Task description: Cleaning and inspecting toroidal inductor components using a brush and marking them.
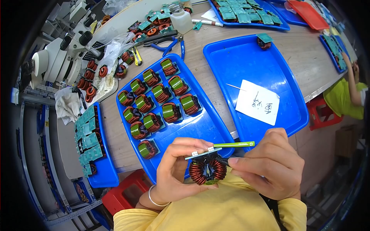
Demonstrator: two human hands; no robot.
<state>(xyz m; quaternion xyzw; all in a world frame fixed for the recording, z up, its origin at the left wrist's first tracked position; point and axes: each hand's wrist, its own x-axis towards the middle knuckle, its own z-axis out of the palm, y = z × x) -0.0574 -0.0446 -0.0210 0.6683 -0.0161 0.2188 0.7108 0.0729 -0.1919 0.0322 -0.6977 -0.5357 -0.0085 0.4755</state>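
My left hand [175, 175] grips a copper-wound toroidal coil [197, 172] by its sides, thumb below and fingers above. A small teal circuit board [202, 153] with white labels sits on top of the coil. My right hand [271, 165] is closed in a pinch. From its fingertips a dark slender tool [223, 160] reaches to the coil's right side; its exact kind is hard to make out. Just above, a bright green pen-like stick [235, 144] lies behind the board; I cannot tell what supports it.
Left of centre, a blue tray [189, 133] carries several coils with green tape. Another blue tray [216, 73] holds one coil [264, 41] and a paper note [257, 102]. Blue-handled pliers [165, 47], a yellow cutter [137, 56] and a bottle [180, 21] lie beyond. A co-worker's arm [351, 79] shows far right.
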